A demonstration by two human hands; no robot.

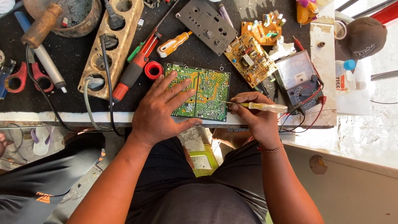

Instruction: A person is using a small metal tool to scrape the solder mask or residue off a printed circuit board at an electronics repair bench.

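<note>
Your right grip (258,113) clamps a clear-handled screwdriver (265,107), tip pointing left onto the green circuit board (209,89).
Your left hand (163,110) lies flat, fingers spread, pinning that board to the counter (62,118).

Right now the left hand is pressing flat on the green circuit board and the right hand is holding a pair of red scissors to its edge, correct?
Not quite. The head view shows the right hand holding a clear-handled screwdriver, not scissors, with its tip at the green circuit board. The left hand does press flat on it.
</note>
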